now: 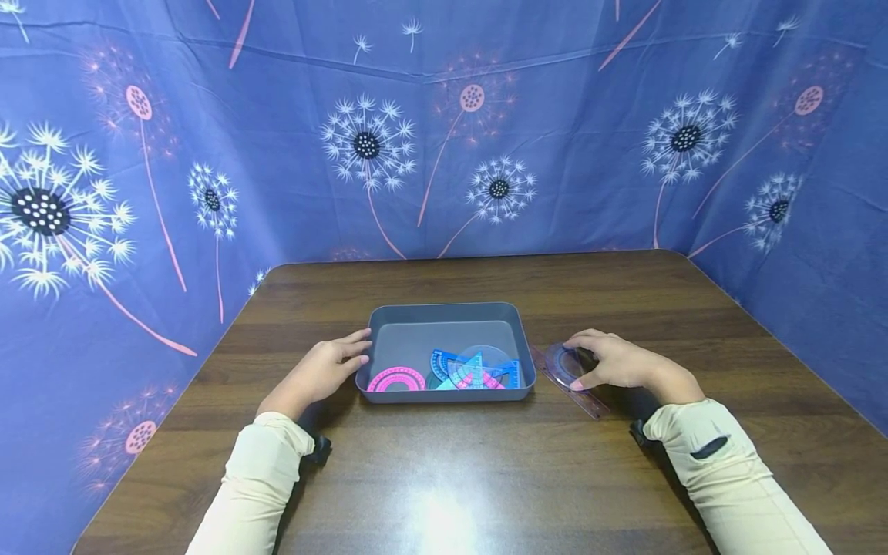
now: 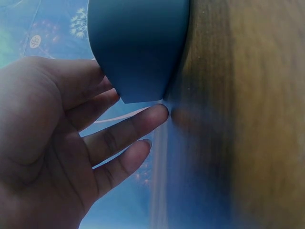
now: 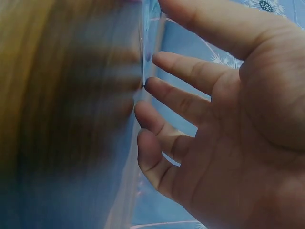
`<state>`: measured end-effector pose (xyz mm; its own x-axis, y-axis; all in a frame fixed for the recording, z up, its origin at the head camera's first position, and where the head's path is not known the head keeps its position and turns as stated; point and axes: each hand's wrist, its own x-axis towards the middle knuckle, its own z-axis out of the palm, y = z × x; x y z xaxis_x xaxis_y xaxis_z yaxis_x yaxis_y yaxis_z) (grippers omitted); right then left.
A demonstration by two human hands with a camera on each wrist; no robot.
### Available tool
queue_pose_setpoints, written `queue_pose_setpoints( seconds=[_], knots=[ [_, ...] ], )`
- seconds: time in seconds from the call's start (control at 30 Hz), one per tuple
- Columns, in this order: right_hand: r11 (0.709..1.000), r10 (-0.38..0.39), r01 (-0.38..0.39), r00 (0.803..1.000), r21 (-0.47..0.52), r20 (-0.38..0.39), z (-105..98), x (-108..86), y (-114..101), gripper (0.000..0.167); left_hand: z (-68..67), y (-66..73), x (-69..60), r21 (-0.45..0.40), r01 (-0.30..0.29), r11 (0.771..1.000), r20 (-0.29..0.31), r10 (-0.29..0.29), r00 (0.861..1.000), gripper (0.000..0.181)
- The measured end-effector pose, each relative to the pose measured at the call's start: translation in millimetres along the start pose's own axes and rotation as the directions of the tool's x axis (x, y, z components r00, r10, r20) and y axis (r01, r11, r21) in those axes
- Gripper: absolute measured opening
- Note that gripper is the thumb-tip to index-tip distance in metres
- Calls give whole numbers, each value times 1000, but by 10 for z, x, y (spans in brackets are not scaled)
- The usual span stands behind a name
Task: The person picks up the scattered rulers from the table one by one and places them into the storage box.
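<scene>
In the head view my right hand (image 1: 613, 362) spans a clear, purplish round protractor (image 1: 559, 361), thumb at its near edge and fingers at its far edge. Under it, a clear reddish ruler (image 1: 590, 404) lies slantwise on the table, just right of the grey tray (image 1: 444, 313). The left hand (image 1: 321, 374) touches the tray's left end with extended fingers. At the tray's front left is a pink protractor (image 1: 397, 376). To its right, blue drawing tools (image 1: 512, 373), a teal triangle (image 1: 454, 380) and a clear disc overlap. The right wrist view shows the protractor only edge-on.
The brown wooden table (image 1: 361, 478) extends around the tray on every side. A blue cloth (image 1: 576, 200) with dandelion prints hangs behind the table and along both sides. Black straps (image 1: 317, 450) sit at the cream sleeves.
</scene>
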<state>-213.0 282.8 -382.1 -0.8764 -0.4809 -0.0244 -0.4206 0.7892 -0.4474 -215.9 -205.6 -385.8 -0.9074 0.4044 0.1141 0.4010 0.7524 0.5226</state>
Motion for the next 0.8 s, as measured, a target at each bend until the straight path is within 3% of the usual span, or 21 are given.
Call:
queue_pose_setpoints(
  seconds=[0.23,0.5,0.8],
  knots=[
    [996,17,-22,998,92,55,15,10,-11,86,-8,14,-5,-7,-1,1000,2,1,1000,40],
    [990,71,-77,996,120,52,19,-26,-20,97,-1,18,-8,-6,-6,1000,0,6,1000,40],
    [984,102,-109,993,140,56,31,-26,-34,87,0,3,-6,11,-5,1000,3,5,1000,40]
  ],
)
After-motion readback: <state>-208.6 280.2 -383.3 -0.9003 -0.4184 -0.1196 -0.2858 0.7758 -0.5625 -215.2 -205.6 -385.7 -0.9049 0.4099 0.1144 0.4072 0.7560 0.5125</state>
